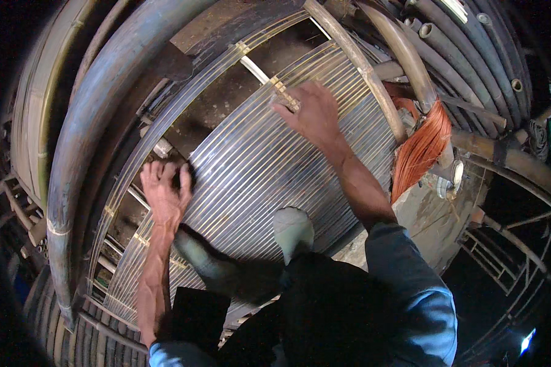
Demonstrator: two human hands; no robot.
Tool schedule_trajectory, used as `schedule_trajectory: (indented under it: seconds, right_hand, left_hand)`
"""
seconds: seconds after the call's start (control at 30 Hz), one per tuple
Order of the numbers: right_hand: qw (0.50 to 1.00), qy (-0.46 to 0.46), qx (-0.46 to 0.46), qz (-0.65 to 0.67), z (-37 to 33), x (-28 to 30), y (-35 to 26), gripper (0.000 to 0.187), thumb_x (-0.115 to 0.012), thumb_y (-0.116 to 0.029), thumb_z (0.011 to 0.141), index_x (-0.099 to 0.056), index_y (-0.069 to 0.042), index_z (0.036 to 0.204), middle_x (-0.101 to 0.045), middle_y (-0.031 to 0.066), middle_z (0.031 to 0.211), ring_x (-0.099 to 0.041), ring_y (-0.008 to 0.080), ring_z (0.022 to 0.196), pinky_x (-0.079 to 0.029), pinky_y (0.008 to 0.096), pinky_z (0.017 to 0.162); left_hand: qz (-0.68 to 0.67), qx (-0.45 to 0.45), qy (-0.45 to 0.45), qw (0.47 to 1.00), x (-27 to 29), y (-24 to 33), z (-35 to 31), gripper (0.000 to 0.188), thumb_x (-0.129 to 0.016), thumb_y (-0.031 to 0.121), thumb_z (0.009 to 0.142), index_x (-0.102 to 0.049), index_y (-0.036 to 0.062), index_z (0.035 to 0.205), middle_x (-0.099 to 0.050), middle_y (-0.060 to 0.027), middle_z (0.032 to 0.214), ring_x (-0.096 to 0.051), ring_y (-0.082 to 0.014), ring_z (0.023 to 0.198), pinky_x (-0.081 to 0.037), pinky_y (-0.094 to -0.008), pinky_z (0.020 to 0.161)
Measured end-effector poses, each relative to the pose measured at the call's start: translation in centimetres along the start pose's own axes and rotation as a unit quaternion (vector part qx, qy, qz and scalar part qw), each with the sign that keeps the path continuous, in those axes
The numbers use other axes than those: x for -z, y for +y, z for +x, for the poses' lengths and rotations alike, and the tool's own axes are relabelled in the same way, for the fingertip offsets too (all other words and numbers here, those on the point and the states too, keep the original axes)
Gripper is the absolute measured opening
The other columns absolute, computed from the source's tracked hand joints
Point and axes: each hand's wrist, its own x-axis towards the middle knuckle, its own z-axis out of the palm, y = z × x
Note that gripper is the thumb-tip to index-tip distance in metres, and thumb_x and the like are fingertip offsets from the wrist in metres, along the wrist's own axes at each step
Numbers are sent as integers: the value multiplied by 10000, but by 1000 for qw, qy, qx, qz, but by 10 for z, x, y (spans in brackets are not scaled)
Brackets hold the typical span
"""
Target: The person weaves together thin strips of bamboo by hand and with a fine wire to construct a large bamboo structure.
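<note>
The slats [245, 162] lay spread before me, under my sock [294, 226]. My right grip [315, 113] bent over a yellow binding [277, 82] at their upper edge; my left grip [168, 196] curled at their left edge. I couldn't tell whether either was clamped. Orange twine [419, 150] hung right of the slats.
</note>
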Motion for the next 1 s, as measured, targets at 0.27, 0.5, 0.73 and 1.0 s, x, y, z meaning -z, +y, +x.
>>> schedule_trajectory:
  seconds: [0.27,0.5,0.73,1.0]
  right_hand:
    - [995,13,1,-102,-10,-20,12,168,-660,-192,831,-666,-24,826,-638,165,820,-624,331,821,-522,444,731]
    - [972,-114,-187,80,1,8,-4,233,-583,-185,871,-612,41,822,-628,267,842,-629,424,858,-512,487,761]
    - [953,-222,37,200,4,117,-54,169,-615,-148,881,-647,-7,968,-650,241,898,-615,467,854,-504,495,738]
    - [970,-126,8,208,51,141,0,122,-731,-151,874,-727,-53,945,-662,81,773,-580,123,689,-485,289,632]
  left_hand:
    - [-124,-17,-1,992,-41,77,41,129,-720,102,790,-684,28,888,-570,-153,838,-520,-345,849,-418,-450,781]
    - [-257,40,-23,965,-51,128,80,237,-714,115,776,-671,-3,977,-632,-195,951,-565,-375,930,-467,-440,858]
    - [-504,66,-158,847,-13,172,123,315,-673,251,922,-690,-13,1094,-707,-146,981,-658,-233,888,-515,-355,788]
    - [-546,228,-133,795,-7,86,127,196,-760,202,888,-755,24,968,-707,-12,867,-590,-81,743,-477,-248,697]
